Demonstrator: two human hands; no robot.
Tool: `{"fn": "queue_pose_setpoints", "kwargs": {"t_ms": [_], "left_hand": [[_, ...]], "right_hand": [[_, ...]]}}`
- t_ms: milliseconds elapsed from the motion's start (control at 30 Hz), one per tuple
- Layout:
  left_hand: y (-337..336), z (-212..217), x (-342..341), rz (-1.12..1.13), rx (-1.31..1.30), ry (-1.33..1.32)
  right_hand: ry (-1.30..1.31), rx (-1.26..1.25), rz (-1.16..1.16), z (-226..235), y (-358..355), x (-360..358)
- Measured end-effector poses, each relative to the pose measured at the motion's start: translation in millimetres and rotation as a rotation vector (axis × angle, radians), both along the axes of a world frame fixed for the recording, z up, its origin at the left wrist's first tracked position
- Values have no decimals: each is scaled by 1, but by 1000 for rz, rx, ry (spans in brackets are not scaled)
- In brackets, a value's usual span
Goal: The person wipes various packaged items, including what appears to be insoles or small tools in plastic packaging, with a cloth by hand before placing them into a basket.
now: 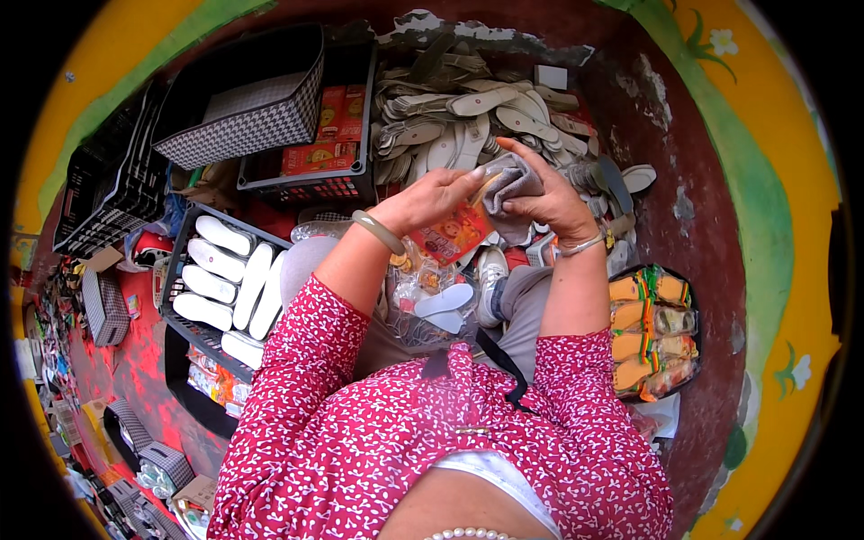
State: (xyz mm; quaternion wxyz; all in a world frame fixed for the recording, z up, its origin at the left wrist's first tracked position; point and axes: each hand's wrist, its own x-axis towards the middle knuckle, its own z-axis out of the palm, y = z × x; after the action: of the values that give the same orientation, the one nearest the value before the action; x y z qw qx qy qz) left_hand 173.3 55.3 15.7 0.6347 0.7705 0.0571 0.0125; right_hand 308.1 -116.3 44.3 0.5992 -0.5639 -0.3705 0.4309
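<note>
A grey felt-like insole [515,176], soft and folded over on itself, sits raised in front of the person's chest, above the lap and just below the heap of loose pale insoles [468,117]. Both hands are on it. The right hand [551,200] wraps it from the right side, fingers curled over the folded edge and the thumb pressed against the cloth, a firm grasp rather than a flat palm. The left hand [436,198] is half closed, its fingertips pinching the insole's left edge together with a thin tan strip whose kind I cannot tell. Just under the hands hangs a small orange printed packet [454,236], glossy and rectangular, touching the left hand's underside.

The left wrist carries a smooth pale green bangle [378,230]; the right wrist a thin metal bracelet [583,243]. Both sleeves are red with a small white leaf print.

On the lap lies a crinkled clear plastic bag [423,297] with 2 white insoles showing on it. To the person's left stands a black lattice crate [180,270] holding thick white oval insoles in rows. To the right a dark tray [650,335] holds wrapped orange and yellow bundles tied with green bands.
</note>
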Motion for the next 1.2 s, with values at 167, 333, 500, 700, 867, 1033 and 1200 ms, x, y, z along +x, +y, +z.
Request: {"fn": "queue_pose_setpoints", "kwargs": {"t_ms": [167, 333, 500, 700, 867, 1033, 1200], "left_hand": [[-2, -1, 2, -61, 107, 26], [-4, 4, 0, -160, 64, -47], [0, -2, 1, -231, 275, 64], [-6, 9, 1, -215, 256, 58], [-4, 5, 2, -203, 47, 87], [-4, 8, 2, -229, 114, 114], [7, -1, -3, -142, -91, 77]], "right_hand": [[45, 87, -141, -14, 5, -2], [168, 126, -308, -21, 15, -9], [-123, 50, -254, -27, 20, -9], [-514, 60, -361, -35, 27, -14], [-719, 170, -685, -32, 34, -23], [-406, 44, -757, -29, 30, -18], [342, 416, -904, -35, -6, 52]]}}
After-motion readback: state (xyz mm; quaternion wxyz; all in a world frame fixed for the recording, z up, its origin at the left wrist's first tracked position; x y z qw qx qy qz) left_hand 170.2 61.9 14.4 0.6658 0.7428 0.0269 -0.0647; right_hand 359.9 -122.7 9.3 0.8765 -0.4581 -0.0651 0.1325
